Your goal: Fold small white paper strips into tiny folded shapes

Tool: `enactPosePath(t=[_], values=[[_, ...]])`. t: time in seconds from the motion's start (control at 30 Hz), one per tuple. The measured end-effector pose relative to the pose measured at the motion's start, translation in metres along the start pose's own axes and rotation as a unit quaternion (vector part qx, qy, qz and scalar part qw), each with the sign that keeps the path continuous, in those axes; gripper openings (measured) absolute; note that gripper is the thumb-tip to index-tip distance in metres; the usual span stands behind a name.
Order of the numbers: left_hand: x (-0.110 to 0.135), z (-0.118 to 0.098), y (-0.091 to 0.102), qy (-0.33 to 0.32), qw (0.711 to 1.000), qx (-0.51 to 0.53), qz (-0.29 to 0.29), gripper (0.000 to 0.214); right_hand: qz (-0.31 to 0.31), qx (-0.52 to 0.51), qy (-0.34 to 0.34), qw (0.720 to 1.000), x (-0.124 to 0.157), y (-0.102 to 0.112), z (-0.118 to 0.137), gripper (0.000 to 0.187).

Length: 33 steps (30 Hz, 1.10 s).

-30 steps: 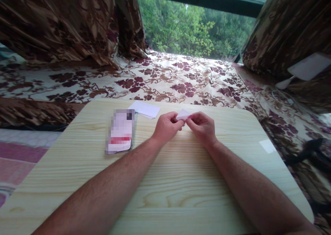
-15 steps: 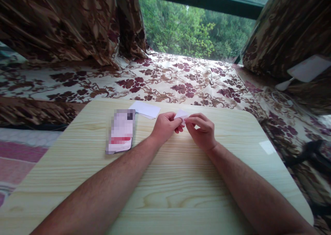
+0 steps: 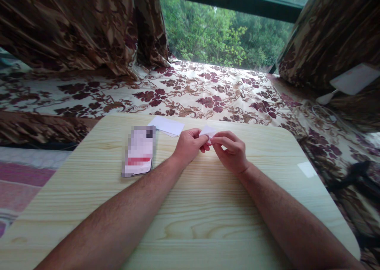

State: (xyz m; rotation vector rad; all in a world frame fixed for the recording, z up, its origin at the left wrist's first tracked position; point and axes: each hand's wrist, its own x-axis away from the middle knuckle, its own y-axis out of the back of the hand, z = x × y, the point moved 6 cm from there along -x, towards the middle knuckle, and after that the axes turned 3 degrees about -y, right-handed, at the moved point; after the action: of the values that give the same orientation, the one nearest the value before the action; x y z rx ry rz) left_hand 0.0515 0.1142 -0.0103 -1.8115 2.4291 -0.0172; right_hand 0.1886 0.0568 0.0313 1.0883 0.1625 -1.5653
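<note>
A small piece of white paper (image 3: 207, 131), seemingly folded, is held just above the table between my two hands. My left hand (image 3: 190, 142) pinches it from the left, with the thumb on top and the fingers curled beneath. From the right, my right hand (image 3: 230, 149) closes its thumb and index finger on the paper's near right edge. The fingers partly hide the paper, so its folds are hard to make out.
On the pale wooden table (image 3: 208, 222), a stack of white paper sheets (image 3: 166, 126) lies beyond my left hand. A phone (image 3: 138, 151), blurred in part, rests left of my left forearm. A white lamp (image 3: 353, 80) stands at the far right, near the curtain (image 3: 320, 36).
My right hand's fingers have shifted slightly left along the paper's edge. The left hand and the things on the table look the same.
</note>
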Motion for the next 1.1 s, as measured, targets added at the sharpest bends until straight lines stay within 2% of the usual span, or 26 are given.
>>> enactPosePath(t=[0.23, 0.33, 0.4, 0.47, 0.57, 0.67, 0.8, 1.1], values=[[-0.001, 0.001, 0.0, -0.006, 1.0, 0.016, 0.001, 0.017, 0.001, -0.018, -0.011, 1.0, -0.001, 0.0, -0.001, 0.022], [0.0, -0.001, -0.001, -0.01, 1.0, 0.009, 0.004, 0.022, -0.004, -0.042, -0.041, 0.998, -0.001, 0.0, -0.002, 0.02], [0.0, -0.002, -0.001, -0.015, 1.0, -0.007, 0.006, 0.023, -0.018, -0.065, -0.096, 0.993, 0.0, 0.0, -0.008, 0.013], [0.001, -0.004, -0.001, -0.02, 0.999, -0.028, 0.006, 0.023, -0.031, -0.106, -0.182, 0.977, 0.002, -0.001, -0.019, 0.005], [0.001, -0.006, 0.0, -0.025, 0.998, -0.05, 0.004, 0.022, -0.01, -0.182, -0.304, 0.935, 0.006, -0.008, -0.034, 0.014], [0.003, -0.009, 0.0, -0.021, 0.998, -0.061, 0.005, 0.022, 0.036, -0.226, -0.362, 0.904, 0.009, -0.015, -0.04, 0.022], [0.004, -0.013, -0.002, -0.013, 0.997, -0.078, 0.011, 0.023, 0.064, -0.24, -0.379, 0.891, 0.01, -0.019, -0.041, 0.024], [0.005, -0.013, -0.003, -0.007, 0.997, -0.08, 0.015, 0.023, 0.06, -0.26, -0.37, 0.89, 0.011, -0.021, -0.042, 0.022]])
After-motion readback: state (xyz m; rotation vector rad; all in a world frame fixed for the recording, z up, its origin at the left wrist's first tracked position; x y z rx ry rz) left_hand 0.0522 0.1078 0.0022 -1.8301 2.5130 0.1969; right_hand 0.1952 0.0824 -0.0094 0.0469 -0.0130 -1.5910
